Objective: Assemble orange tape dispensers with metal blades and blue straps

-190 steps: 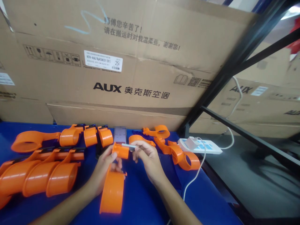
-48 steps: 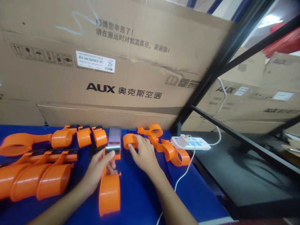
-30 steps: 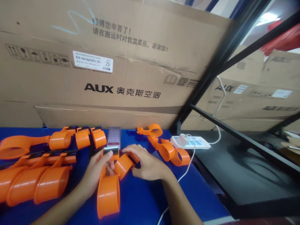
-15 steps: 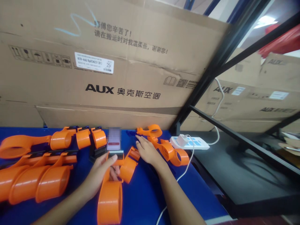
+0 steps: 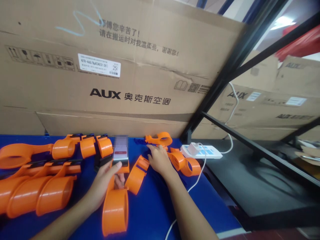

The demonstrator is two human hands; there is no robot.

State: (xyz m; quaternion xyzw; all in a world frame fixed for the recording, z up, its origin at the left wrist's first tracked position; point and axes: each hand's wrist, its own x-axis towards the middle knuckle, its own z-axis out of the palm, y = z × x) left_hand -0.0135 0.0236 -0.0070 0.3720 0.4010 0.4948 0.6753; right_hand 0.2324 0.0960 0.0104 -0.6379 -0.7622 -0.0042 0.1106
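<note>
My left hand [image 5: 106,176] is closed around an orange tape dispenser [image 5: 115,211], thumb on the black strip at its top, its ring hanging toward me. Just beyond that strip lies a phone [image 5: 120,151] with a lit screen. Another orange tape dispenser [image 5: 136,176] lies tilted right beside the held one. At the back right, my right hand [image 5: 161,160] reaches over a cluster of orange dispensers [image 5: 178,158], index finger stretched out and thumb apart. It partly covers one of them; whether it grips it I cannot tell. A further dispenser [image 5: 163,138] lies beyond its fingertips.
Several orange dispensers [image 5: 53,196] stand in rows on the left of the blue table [image 5: 152,213]. A white power strip [image 5: 201,151] with a plug and cable [image 5: 197,181] lies at right, near a black metal frame [image 5: 220,86]. A large cardboard box [image 5: 140,73] stands behind.
My left hand has shifted slightly up and left with the tape dispenser, closer to the phone. My right hand has moved a little right, over the dispenser beside it.
</note>
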